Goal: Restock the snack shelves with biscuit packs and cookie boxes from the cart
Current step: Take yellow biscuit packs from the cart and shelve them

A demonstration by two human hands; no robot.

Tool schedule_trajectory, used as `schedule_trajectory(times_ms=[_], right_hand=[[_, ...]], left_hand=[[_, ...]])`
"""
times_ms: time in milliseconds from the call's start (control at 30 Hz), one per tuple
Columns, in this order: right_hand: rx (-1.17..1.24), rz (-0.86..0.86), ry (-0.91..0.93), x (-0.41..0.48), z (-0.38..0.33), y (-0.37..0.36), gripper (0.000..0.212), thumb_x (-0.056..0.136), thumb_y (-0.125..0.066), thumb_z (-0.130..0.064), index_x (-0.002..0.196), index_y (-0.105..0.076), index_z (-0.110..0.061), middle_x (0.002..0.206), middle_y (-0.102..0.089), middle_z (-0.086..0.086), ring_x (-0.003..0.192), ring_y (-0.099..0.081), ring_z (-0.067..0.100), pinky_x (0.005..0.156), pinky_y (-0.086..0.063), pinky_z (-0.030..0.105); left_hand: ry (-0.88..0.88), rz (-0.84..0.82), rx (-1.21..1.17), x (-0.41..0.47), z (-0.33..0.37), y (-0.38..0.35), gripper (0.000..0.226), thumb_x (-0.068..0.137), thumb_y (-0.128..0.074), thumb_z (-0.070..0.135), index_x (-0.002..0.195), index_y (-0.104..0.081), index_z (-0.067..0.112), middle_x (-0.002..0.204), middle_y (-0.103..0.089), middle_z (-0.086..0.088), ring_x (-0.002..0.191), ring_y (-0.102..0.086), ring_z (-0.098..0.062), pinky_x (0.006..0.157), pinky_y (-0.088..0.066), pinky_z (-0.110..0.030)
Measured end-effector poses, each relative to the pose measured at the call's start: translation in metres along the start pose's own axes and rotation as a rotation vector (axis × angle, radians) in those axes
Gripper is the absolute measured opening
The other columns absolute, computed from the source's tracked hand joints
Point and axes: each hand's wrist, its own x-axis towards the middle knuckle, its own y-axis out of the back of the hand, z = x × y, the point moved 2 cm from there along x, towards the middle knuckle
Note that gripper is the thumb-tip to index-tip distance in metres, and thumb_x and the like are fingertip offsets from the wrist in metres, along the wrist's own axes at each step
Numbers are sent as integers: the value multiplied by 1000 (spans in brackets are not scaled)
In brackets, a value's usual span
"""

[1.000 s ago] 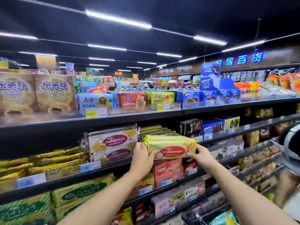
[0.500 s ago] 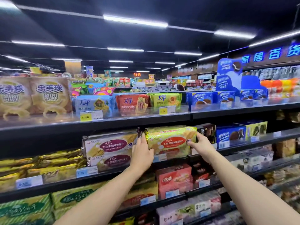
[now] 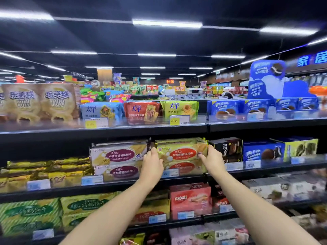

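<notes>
A yellow biscuit pack with a red oval label [image 3: 182, 150] lies on top of a matching pack [image 3: 184, 167] on the second shelf [image 3: 123, 187]. My left hand [image 3: 153, 164] grips the top pack's left end. My right hand [image 3: 210, 159] grips its right end, thumb on the front. To the left stands a stack of two cream packs with maroon labels [image 3: 118, 160], touching the yellow stack. The cart is out of view.
Black cookie boxes [image 3: 228, 149] and blue ones [image 3: 261, 151] stand right of the yellow stack. The top shelf [image 3: 106, 131] hangs just above with cracker packs and blue boxes. Below sit a red nabati box [image 3: 190, 198] and green-yellow packs [image 3: 30, 214].
Both hands have carried the yellow pack up and back from in front of the shelf onto the lower yellow pack. The view has moved closer and tilted upward.
</notes>
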Motion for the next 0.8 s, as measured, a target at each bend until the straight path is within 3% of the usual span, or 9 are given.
schedule_trajectory(times_ms=[133, 267, 333, 433, 500, 633, 800], right_hand=[[-148, 112, 50, -9, -5, -4, 36, 91, -69, -26, 112, -49, -4, 115, -55, 19, 106, -58, 40, 86, -48, 45], [-73, 87, 4, -9, 0, -6, 30, 95, -64, -25, 108, -44, -7, 109, -58, 18, 100, -61, 41, 81, -49, 45], [-120, 53, 22, -8, 1, -9, 20, 97, -59, -26, 100, -48, -9, 104, -62, 15, 98, -61, 38, 77, -46, 41], [-82, 35, 36, -10, 2, -13, 11, 97, -56, -23, 94, -49, -14, 101, -66, 12, 95, -62, 35, 75, -46, 38], [-65, 5, 45, -12, 2, -16, 10, 96, -56, -22, 102, -55, -13, 104, -67, 10, 97, -64, 34, 82, -52, 42], [-64, -38, 60, -13, 1, -22, 16, 96, -57, -21, 110, -60, -14, 111, -66, 6, 101, -64, 28, 86, -53, 41], [-100, -64, 99, -20, 4, -27, 25, 98, -55, -24, 121, -56, -14, 117, -63, 8, 109, -60, 29, 89, -49, 42]], left_hand=[[-2, 41, 16, -4, 3, -5, 46, 99, -56, 22, 138, -37, 6, 130, -50, -12, 122, -44, -29, 103, -45, -43], [13, 159, 10, -12, 3, -7, 53, 95, -64, 24, 136, -33, 12, 133, -33, -9, 122, -38, -30, 100, -44, -45], [-12, 199, 23, -12, 1, -9, 40, 93, -66, 23, 120, -38, 13, 123, -36, -8, 114, -41, -30, 95, -45, -44], [-73, 127, 59, -9, 0, -13, 13, 100, -55, 19, 101, -43, 17, 107, -46, -1, 102, -49, -24, 88, -47, -38], [-94, 104, 70, -6, 1, -15, 4, 102, -50, 17, 104, -46, 17, 107, -49, -1, 100, -52, -22, 86, -49, -38], [-86, 75, 113, -1, 1, -16, 21, 102, -49, 15, 123, -49, 14, 116, -51, -5, 106, -52, -23, 89, -51, -37], [-101, 25, 185, 3, -2, -16, 28, 102, -50, 14, 129, -48, 11, 121, -52, -10, 110, -53, -29, 90, -50, -40]])
